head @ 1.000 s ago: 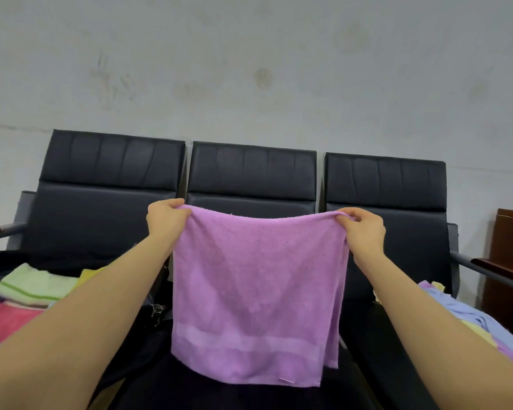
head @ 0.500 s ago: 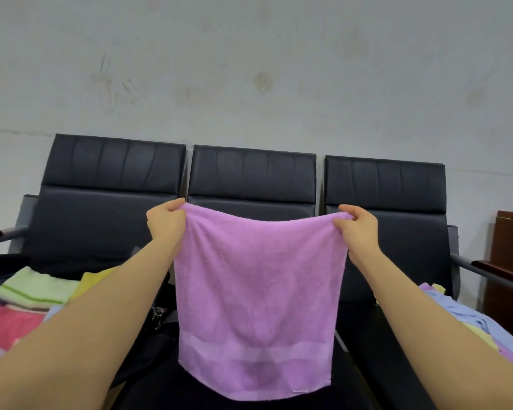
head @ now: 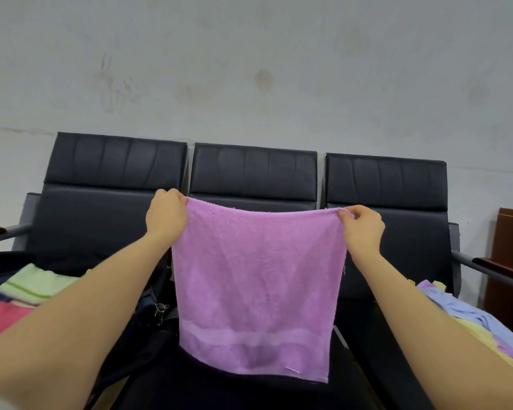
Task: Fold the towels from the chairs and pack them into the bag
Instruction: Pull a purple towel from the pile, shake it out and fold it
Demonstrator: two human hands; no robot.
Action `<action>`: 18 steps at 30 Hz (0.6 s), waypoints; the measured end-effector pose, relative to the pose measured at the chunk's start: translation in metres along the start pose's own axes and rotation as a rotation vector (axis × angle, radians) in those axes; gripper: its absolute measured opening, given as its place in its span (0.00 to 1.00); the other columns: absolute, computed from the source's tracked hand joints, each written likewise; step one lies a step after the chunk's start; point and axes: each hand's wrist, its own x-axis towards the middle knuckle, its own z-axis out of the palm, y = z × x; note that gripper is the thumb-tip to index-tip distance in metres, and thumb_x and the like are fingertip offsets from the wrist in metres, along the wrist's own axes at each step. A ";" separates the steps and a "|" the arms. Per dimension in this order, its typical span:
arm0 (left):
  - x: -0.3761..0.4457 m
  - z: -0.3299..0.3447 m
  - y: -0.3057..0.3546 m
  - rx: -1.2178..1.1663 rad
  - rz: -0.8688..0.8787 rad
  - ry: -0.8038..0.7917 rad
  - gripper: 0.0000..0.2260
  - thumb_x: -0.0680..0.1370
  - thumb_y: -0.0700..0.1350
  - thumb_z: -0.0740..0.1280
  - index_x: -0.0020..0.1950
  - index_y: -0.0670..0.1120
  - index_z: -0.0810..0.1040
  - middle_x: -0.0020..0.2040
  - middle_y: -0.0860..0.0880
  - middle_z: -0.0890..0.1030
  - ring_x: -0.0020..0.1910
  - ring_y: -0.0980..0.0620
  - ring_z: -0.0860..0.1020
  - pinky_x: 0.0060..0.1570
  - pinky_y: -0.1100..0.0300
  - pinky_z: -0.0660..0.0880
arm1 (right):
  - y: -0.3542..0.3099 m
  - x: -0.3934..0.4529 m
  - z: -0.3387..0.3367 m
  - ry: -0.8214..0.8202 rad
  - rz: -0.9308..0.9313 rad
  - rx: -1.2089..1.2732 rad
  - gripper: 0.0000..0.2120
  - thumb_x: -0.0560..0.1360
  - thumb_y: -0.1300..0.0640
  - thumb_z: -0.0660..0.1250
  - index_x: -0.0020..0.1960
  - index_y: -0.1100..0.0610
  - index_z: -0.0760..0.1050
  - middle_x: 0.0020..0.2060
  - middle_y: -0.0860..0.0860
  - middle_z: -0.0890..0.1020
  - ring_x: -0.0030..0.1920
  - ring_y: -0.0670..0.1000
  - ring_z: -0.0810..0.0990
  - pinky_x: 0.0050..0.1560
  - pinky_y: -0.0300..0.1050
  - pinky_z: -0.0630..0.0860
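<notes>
Purple towel (head: 256, 279) between hands (head: 165, 214)

Purple towel (head: 256, 279) hanging, spread flat

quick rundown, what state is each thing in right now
purple towel: held up by its top corners, hanging spread over the middle seat
left hand: grips the towel's top left corner
right hand: pinches the top right corner
green towel: folded, on the left seat
pink towel: lying flat beside it
towel pile: loose, unfolded, on the right seat
</notes>
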 end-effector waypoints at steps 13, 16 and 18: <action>-0.005 -0.001 -0.007 -0.286 -0.337 -0.018 0.11 0.79 0.48 0.65 0.43 0.40 0.75 0.32 0.44 0.79 0.30 0.45 0.80 0.37 0.53 0.77 | -0.003 -0.016 0.002 0.068 0.218 0.308 0.06 0.78 0.64 0.63 0.48 0.59 0.78 0.38 0.52 0.80 0.29 0.47 0.78 0.30 0.35 0.75; -0.009 0.003 -0.015 -0.542 -0.373 -0.045 0.07 0.78 0.39 0.65 0.42 0.37 0.78 0.37 0.41 0.81 0.30 0.49 0.81 0.45 0.53 0.80 | 0.004 -0.021 0.002 0.055 0.201 0.314 0.09 0.79 0.64 0.60 0.52 0.61 0.78 0.36 0.52 0.80 0.32 0.46 0.78 0.36 0.36 0.74; -0.012 0.006 -0.019 -0.597 -0.375 -0.067 0.08 0.78 0.36 0.63 0.39 0.42 0.78 0.42 0.40 0.82 0.35 0.47 0.81 0.49 0.52 0.80 | 0.007 -0.022 0.001 0.062 0.190 0.304 0.08 0.79 0.63 0.60 0.53 0.61 0.78 0.36 0.53 0.80 0.31 0.46 0.77 0.36 0.35 0.73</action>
